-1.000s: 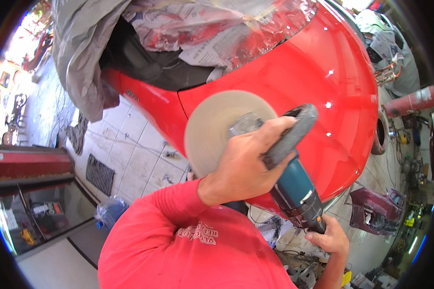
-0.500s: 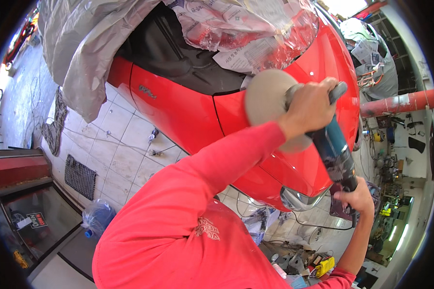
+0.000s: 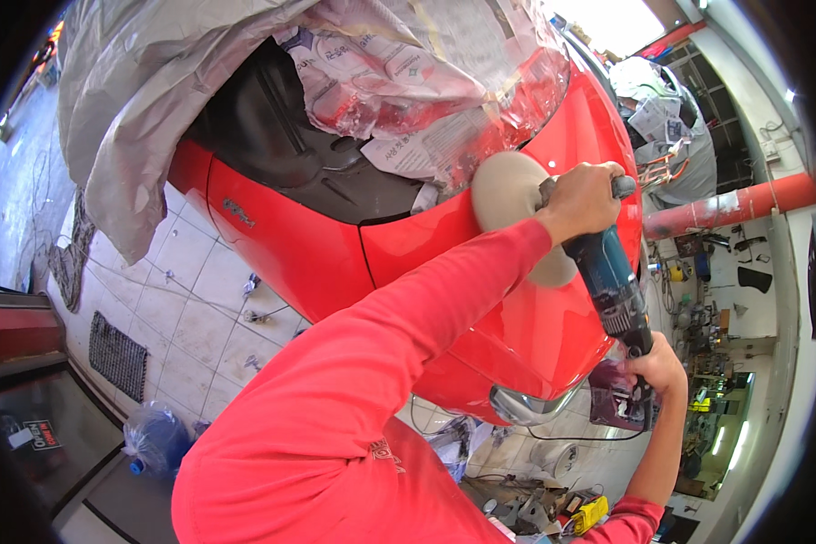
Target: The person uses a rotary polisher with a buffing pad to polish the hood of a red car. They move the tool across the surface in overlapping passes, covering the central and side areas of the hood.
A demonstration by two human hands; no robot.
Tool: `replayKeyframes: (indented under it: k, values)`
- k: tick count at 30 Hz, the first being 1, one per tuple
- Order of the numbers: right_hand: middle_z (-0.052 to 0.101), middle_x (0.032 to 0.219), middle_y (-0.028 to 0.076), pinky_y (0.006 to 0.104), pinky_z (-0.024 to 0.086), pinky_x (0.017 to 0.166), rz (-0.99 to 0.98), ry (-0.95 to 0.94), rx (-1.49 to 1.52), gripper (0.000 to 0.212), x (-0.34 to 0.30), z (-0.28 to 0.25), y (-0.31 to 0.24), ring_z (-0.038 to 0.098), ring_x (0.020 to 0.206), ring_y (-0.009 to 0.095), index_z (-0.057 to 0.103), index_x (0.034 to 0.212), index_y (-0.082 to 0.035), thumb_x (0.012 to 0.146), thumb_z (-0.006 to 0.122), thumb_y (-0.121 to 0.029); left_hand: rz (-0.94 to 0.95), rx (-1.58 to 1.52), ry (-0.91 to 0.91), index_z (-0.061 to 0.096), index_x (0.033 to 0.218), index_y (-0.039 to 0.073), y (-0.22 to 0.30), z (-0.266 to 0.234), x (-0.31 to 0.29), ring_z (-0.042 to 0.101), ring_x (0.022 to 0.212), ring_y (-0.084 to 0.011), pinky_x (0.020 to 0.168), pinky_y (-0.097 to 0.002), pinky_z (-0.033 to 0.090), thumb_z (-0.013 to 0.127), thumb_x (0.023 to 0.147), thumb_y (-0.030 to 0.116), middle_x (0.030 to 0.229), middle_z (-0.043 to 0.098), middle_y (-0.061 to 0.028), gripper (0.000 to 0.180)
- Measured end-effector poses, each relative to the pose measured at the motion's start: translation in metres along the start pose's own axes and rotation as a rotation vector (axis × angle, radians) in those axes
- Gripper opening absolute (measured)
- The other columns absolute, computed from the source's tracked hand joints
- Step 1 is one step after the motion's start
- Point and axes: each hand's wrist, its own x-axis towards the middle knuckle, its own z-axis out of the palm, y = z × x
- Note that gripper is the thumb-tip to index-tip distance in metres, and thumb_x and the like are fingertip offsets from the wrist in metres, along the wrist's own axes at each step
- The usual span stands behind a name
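Note:
Both my hands are closed on a dark teal polisher [image 3: 606,272] with a broad, pale round pad [image 3: 510,189]. My left hand [image 3: 582,199] wraps round the front handle beside the pad. My right hand [image 3: 659,364] grips the rear handle, from which a black cord hangs. The pad lies against the glossy red body panel of a car [image 3: 408,258], near the taped edge of the masking sheet [image 3: 444,145]. My left forearm crosses over the panel and hides part of it. Below the polisher is the car's headlight [image 3: 528,405].
A grey cover [image 3: 136,109] drapes over the car's far left. A red pole [image 3: 734,207] runs across at the right. On the tiled floor lie a dark mat [image 3: 118,355], a bagged blue bottle [image 3: 157,442], cords, and clutter with a yellow item [image 3: 591,514].
The polisher has shifted rightward and farther along the red panel, away from the panel seam. The whole view has also swung a little. Both hands keep their grip.

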Motion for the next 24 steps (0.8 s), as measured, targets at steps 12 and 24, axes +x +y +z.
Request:
replayKeyframes:
  k: [12,24]
  values:
    - [0.063,0.069,0.009,0.0400,0.051,0.047,0.028,0.026,-0.005,0.027,0.061,-0.081,-0.038,0.060,0.049,0.020,0.062,0.092,0.000,0.074,0.078,0.011,-0.005,-0.062,-0.010,0.080,0.117,0.009,-0.051,0.055,0.109,0.077,0.102,-0.0381,0.095,-0.0459,0.060,0.069,0.078,0.014,0.108,0.078,-0.0224,0.040]
    - [0.062,0.070,0.007,0.0393,0.052,0.045,0.026,0.058,-0.035,0.030,0.096,-0.104,-0.050,0.059,0.047,0.018,0.065,0.098,0.002,0.072,0.078,0.010,-0.019,-0.070,0.002,0.081,0.117,0.010,-0.075,0.071,0.153,0.077,0.098,-0.0385,0.092,-0.0454,0.061,0.069,0.078,0.014,0.100,0.079,-0.0217,0.041]
